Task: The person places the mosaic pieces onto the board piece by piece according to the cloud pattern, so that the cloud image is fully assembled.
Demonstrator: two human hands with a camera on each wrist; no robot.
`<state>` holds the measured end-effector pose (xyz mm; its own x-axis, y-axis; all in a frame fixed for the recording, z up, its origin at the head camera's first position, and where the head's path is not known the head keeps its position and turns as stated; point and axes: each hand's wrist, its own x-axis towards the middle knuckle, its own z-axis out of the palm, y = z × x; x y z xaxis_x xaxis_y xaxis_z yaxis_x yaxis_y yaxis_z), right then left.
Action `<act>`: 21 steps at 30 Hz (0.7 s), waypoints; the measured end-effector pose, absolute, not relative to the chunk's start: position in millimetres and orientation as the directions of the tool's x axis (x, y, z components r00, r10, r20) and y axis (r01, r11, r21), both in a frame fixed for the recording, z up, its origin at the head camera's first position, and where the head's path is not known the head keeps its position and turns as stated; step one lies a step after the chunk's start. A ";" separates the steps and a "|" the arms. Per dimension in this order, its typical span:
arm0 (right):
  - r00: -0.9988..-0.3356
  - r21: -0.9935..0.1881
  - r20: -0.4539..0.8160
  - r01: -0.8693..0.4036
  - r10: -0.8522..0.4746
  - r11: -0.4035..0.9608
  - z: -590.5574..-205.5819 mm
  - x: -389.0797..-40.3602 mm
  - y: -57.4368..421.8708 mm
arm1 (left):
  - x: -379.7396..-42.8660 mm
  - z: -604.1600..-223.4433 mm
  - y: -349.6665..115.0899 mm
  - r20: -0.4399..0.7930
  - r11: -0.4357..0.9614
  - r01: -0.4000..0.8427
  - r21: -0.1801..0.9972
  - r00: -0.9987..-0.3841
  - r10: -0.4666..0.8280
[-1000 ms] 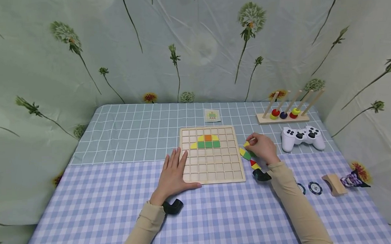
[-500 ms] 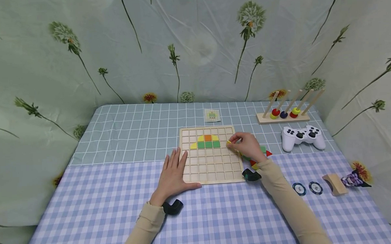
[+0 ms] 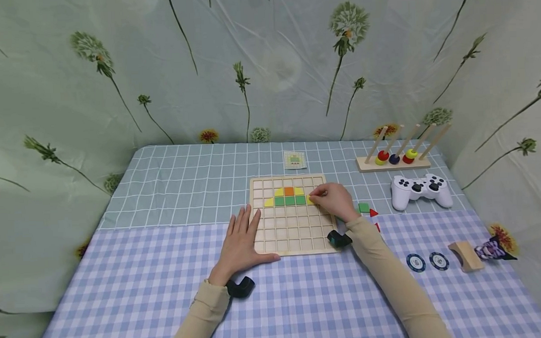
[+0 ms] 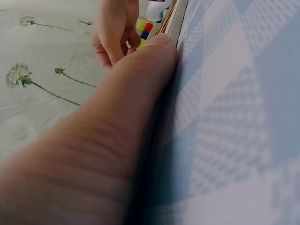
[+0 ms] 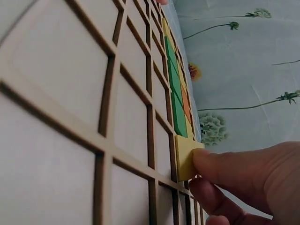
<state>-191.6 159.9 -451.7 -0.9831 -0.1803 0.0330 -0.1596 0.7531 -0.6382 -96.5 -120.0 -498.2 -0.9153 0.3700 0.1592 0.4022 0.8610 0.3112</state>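
A wooden grid board [image 3: 292, 233] lies on the checked cloth. In its upper rows sit an orange tile [image 3: 289, 191], a row of green tiles [image 3: 290, 200] and yellow pieces at their ends. My right hand [image 3: 334, 199] pinches a yellow tile [image 5: 184, 157] between thumb and finger, at the square just right of the green row. In the right wrist view this tile is tilted and stands partly above the grid. My left hand [image 3: 240, 239] rests with spread fingers at the board's left edge, its thumb along the front edge.
Right of the board lie a loose green tile [image 3: 364, 207] and a red triangle [image 3: 373, 212]; my right arm hides other pieces. A pattern card [image 3: 294, 159], bead stand [image 3: 393, 164], white game controller [image 3: 421, 191], chips [image 3: 416, 263] and a wooden arch block [image 3: 467, 255] stand around.
My right hand has picked up the yellow tile from the loose pieces and carried it left onto the board, beside the green row. The left hand has stayed in place.
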 end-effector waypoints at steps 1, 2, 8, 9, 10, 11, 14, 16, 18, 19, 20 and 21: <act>-0.983 -0.629 0.036 -0.162 -0.180 0.760 -451.8 -192.0 159.3 | -96.5 -497.7 -120.1 0.159 0.860 0.402 0.314 -0.915 0.370; -0.983 -0.622 0.035 -0.162 -0.179 0.766 -452.0 -192.4 159.0 | -96.5 -497.4 -120.1 0.158 0.860 0.402 0.315 -0.915 0.370; -0.977 -0.615 0.041 -0.190 -0.210 0.765 -451.1 -190.6 167.2 | -96.4 -497.6 -119.1 0.136 0.861 0.393 0.322 -0.919 0.369; -0.977 -0.623 0.041 -0.188 -0.208 0.760 -450.1 -189.4 170.7 | -96.5 -497.6 -118.7 0.135 0.860 0.393 0.327 -0.920 0.369; -0.978 -0.629 0.047 -0.188 -0.205 0.754 -448.8 -187.9 174.6 | -96.7 -497.8 -118.4 0.136 0.857 0.395 0.331 -0.919 0.371; -0.979 -0.635 0.048 -0.184 -0.200 0.750 -447.4 -186.2 179.1 | -96.9 -497.9 -118.1 0.136 0.856 0.396 0.334 -0.918 0.371; -0.981 -0.646 0.056 -0.179 -0.188 0.742 -443.7 -181.0 193.5 | -97.3 -498.1 -117.9 0.139 0.856 0.395 0.335 -0.919 0.370; -0.981 -0.641 0.050 -0.176 -0.188 0.747 -442.1 -177.4 202.6 | -97.1 -498.2 -118.5 0.143 0.858 0.394 0.329 -0.919 0.367; -0.983 -0.637 0.027 -0.158 -0.183 0.754 -441.2 -174.1 210.2 | -96.8 -498.5 -119.2 0.151 0.858 0.396 0.327 -0.918 0.366; -0.984 -0.632 0.011 -0.146 -0.180 0.761 -441.0 -172.3 213.2 | -96.6 -498.6 -119.5 0.156 0.857 0.398 0.326 -0.917 0.367; -0.984 -0.630 -0.007 -0.135 -0.179 0.765 -441.3 -170.8 216.0 | -96.5 -498.8 -119.7 0.158 0.857 0.399 0.326 -0.917 0.367; -0.983 -0.626 -0.025 -0.124 -0.179 0.770 -441.8 -169.2 218.2 | -96.4 -499.0 -120.0 0.159 0.856 0.400 0.328 -0.916 0.368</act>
<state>-169.2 218.2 -441.8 -0.9835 -0.1794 -0.0252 -0.1244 0.7701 -0.6257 -96.4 -120.0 -499.0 -0.9163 0.3677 0.1588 0.4002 0.8558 0.3277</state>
